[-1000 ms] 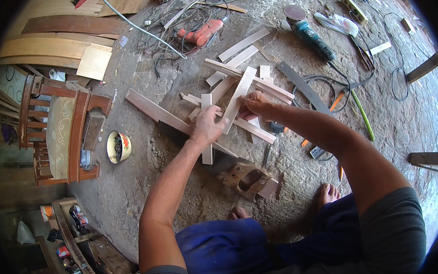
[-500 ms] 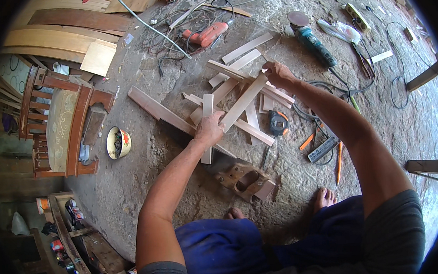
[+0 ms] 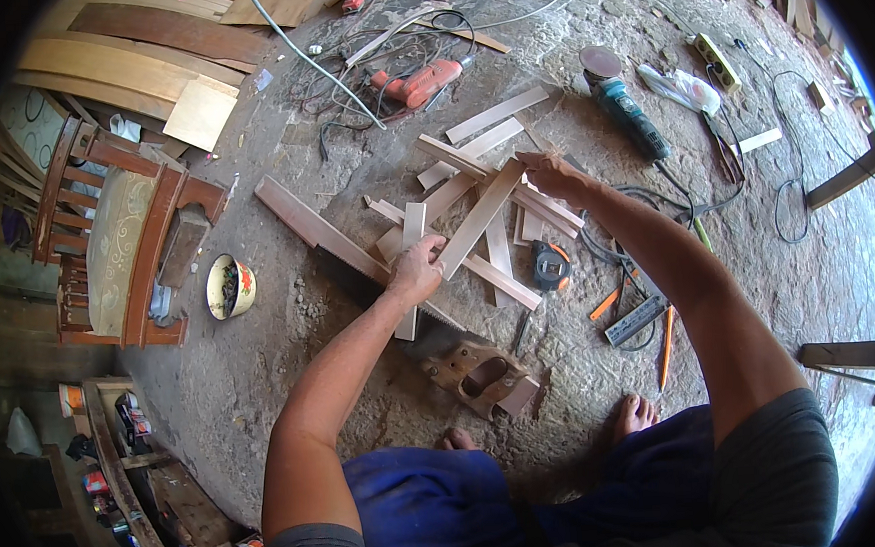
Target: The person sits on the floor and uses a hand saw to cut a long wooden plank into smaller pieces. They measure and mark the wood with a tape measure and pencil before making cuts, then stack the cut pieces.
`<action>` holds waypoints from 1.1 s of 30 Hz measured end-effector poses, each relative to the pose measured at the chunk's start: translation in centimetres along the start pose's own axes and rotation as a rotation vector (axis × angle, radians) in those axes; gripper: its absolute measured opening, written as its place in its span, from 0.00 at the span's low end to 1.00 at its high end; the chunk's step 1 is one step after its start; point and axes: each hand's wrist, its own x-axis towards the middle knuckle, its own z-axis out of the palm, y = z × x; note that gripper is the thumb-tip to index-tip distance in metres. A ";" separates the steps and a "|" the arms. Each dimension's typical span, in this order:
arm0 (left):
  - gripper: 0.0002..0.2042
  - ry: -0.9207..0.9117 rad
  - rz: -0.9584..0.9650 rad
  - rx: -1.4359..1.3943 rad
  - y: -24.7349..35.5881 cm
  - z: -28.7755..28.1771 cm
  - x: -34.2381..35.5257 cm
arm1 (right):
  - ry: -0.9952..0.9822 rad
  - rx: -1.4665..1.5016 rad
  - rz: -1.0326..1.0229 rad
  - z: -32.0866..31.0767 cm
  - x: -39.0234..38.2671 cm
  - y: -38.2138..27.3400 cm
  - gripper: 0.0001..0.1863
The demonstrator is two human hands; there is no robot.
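Observation:
A pale wooden strip [image 3: 484,218] slants between my hands. My right hand [image 3: 552,178] is closed on its far end, its fingertips partly hidden. At the near end, the thumb and fingers of my left hand [image 3: 417,270] close against the same strip. Another short wooden strip [image 3: 413,221] runs beneath my left hand, showing above and below it; whether that hand grips it too I cannot tell. Under my left wrist lies a handsaw [image 3: 484,376], its wooden handle toward my feet. Beside the blade is a long wooden board [image 3: 319,227]. Several loose strips [image 3: 496,114] lie crisscrossed beyond.
A tape measure [image 3: 551,265], a metal square [image 3: 637,319] and an orange pencil [image 3: 668,350] lie right of the strips. Farther off are a teal angle grinder [image 3: 630,116] and a red drill [image 3: 421,82] with cords. Left stand an enamel bowl [image 3: 230,286] and a carved wooden chair [image 3: 140,242].
The view has shifted slightly. Both hands stay on the slanted strip, and my right hand's fingers have settled lower around its far end.

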 end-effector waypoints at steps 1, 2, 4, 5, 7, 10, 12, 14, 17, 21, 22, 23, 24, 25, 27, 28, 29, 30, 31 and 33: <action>0.22 0.003 0.012 0.006 0.1 0.0 -0.1 | -0.033 -0.021 -0.020 -0.1 0.3 0.2 0.34; 0.22 -0.002 -0.003 0.013 0.1 0.0 -0.1 | -0.035 -0.001 -0.019 0.0 0.6 0.6 0.35; 0.22 -0.016 -0.034 0.029 0.3 -0.1 -0.2 | -0.017 0.013 -0.066 0.2 1.3 1.8 0.35; 0.22 -0.016 -0.041 0.008 0.3 -0.1 -0.2 | -0.020 0.066 -0.092 0.4 1.6 2.5 0.35; 0.20 -0.012 -0.065 -0.029 0.4 -0.1 -0.3 | -0.007 0.132 -0.078 0.6 2.2 3.6 0.35; 0.20 0.000 -0.039 -0.032 0.4 -0.1 -0.4 | 0.071 -0.027 -0.055 0.2 2.4 4.0 0.33; 0.20 0.011 -0.026 0.027 0.4 -0.3 -0.4 | 0.149 -0.194 -0.076 -0.5 2.0 3.2 0.31; 0.20 0.034 -0.039 0.084 0.4 -0.6 -0.5 | 0.275 -0.322 -0.115 -0.7 0.6 2.0 0.25; 0.18 0.083 -0.057 0.143 0.6 -1.4 -0.7 | 0.040 -0.514 -0.221 -0.6 -2.6 0.9 0.21; 0.13 0.122 -0.026 0.122 1.1 -2.1 -1.4 | -0.424 -0.889 -0.421 2.0 -7.4 1.9 0.32; 0.12 0.120 -0.021 0.130 1.2 -2.2 -1.7 | -0.418 -0.968 -0.531 2.3 -8.2 2.4 0.34; 0.12 0.112 -0.032 0.140 1.3 -2.3 -2.0 | -0.417 -1.035 -0.643 2.4 -9.0 2.9 0.37; 0.11 0.109 -0.021 0.134 1.3 -2.3 -2.3 | -0.436 -1.114 -0.725 2.5 -9.5 3.3 0.40; 0.10 0.100 -0.024 0.131 1.4 -2.2 -2.6 | -0.421 -1.094 -0.743 2.5 -9.9 3.7 0.42; 0.09 0.082 -0.020 0.127 1.7 -2.1 -3.0 | -0.437 -1.104 -0.673 2.7 -10.1 4.0 0.47; 0.09 0.069 -0.013 0.126 1.8 -2.0 -3.2 | -0.481 -1.077 -0.570 2.9 -10.1 4.0 0.47; 0.08 0.056 -0.004 0.126 1.9 -2.0 -3.3 | -0.478 -1.063 -0.561 3.0 -10.0 3.9 0.46; 0.08 0.054 0.010 0.115 2.1 -1.9 -3.5 | -0.499 -1.070 -0.511 3.1 -10.0 3.7 0.45; 0.08 0.053 0.026 0.104 2.3 -1.9 -3.6 | -0.512 -1.070 -0.467 3.1 -9.9 3.5 0.43; 0.08 0.052 0.060 0.073 2.6 -1.8 -3.9 | -0.522 -1.100 -0.460 2.7 -10.0 3.1 0.40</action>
